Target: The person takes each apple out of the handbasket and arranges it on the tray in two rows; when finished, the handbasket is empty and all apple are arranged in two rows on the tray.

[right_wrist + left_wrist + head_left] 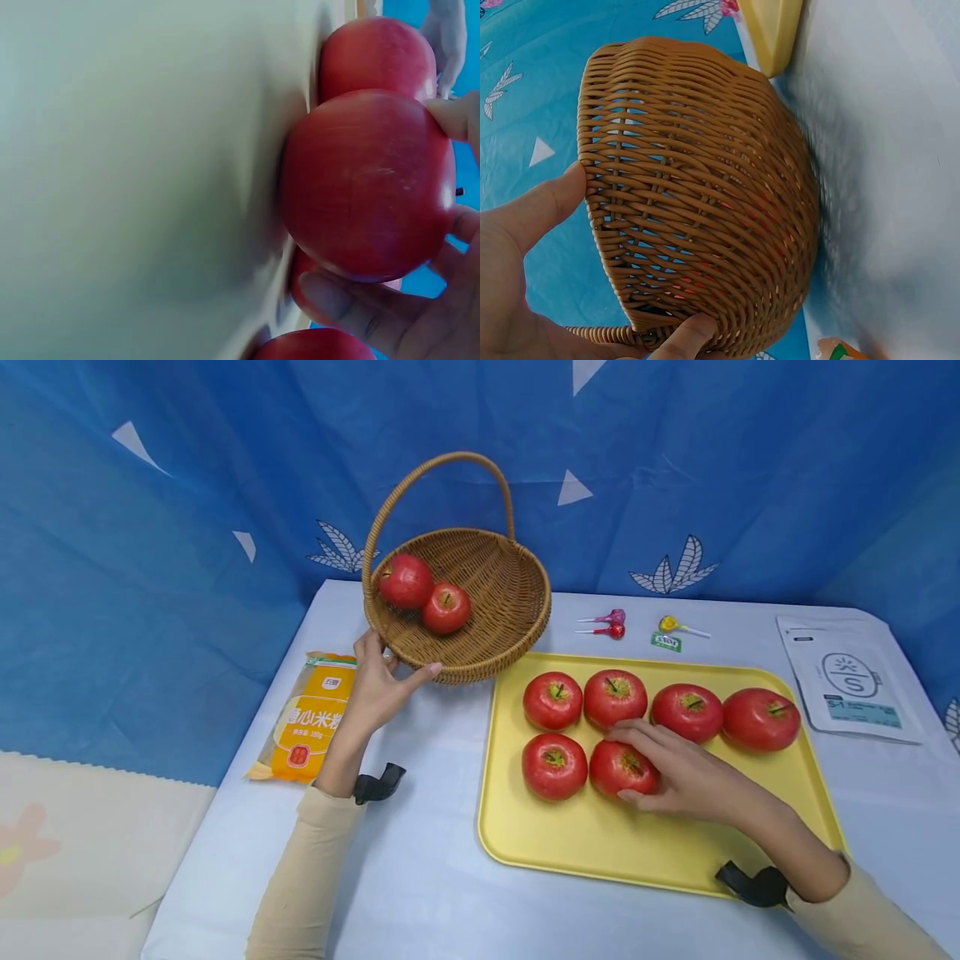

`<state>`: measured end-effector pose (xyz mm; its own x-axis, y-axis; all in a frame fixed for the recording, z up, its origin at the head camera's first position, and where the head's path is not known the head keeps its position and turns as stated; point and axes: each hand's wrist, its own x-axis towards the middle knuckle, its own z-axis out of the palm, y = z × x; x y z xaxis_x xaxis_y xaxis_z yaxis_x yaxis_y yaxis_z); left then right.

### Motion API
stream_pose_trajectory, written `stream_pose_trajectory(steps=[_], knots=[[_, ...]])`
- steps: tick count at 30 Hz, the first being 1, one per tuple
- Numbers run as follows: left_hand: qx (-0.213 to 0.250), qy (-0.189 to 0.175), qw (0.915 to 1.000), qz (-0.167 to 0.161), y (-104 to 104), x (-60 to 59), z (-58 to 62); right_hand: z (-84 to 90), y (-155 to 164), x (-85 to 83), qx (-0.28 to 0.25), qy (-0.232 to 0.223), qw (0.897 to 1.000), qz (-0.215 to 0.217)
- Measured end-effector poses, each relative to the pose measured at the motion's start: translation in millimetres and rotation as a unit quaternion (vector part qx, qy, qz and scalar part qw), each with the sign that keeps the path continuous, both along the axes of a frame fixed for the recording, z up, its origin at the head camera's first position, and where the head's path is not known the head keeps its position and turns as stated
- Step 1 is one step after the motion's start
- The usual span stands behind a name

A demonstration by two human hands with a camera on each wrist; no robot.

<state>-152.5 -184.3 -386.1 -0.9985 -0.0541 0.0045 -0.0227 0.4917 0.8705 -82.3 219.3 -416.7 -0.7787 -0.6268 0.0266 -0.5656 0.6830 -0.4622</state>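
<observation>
A brown wicker basket (517,602) with a tall hoop handle stands at the back, with two red apples (406,581) inside on its left. My left hand (375,689) holds the basket's near left rim; the left wrist view shows the thumb on the rim and fingers against the woven side (697,172). Over the yellow tray (570,843), my right hand (686,772) grips a red apple (618,767) in the front row, thumb and fingers around its sides. In the right wrist view this apple (367,187) hides part of its neighbours. Several more apples (555,766) sit on the tray.
An orange food packet (307,722) lies left, beside my left forearm. Behind the tray are a pink and a red lollipop (615,631) and a yellow lollipop (669,624). A white pouch (847,677) lies at the right, and a blue curtain (480,410) hangs behind.
</observation>
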Motion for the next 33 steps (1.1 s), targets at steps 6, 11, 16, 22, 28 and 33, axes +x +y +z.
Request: stream_pose_trajectory(steps=[6, 11, 16, 22, 28, 33], knots=[[0.0, 0.001, 1.0, -0.002, -1, 1.0, 0.8, 7.8, 2, 0.8, 0.031, -0.04, 0.999, -0.005], [0.003, -0.002, 1.0, 0.0, -2, 1.4, 0.6, 31.4, -1, -7.5, 0.046, 0.002, 0.999, 0.008], [0.004, -0.005, 1.0, 0.003, -3, 2.0, 0.6, 54.3, -10, -27.0, 0.022, 0.067, 0.997, 0.039], [0.001, -0.004, 1.0, 0.003, -4, 1.4, 0.1, 72.3, -39, -63.7, -0.017, 0.108, 0.99, 0.087], [0.005, 0.002, 1.0, 0.002, -4, 0.2, -0.8, 91.4, -83, -112.1, -0.04, 0.075, 0.989, 0.125], [0.005, 0.001, 1.0, 0.001, -2, -0.2, -0.4, 95.3, -113, -147.5, -0.055, 0.048, 0.987, 0.141]])
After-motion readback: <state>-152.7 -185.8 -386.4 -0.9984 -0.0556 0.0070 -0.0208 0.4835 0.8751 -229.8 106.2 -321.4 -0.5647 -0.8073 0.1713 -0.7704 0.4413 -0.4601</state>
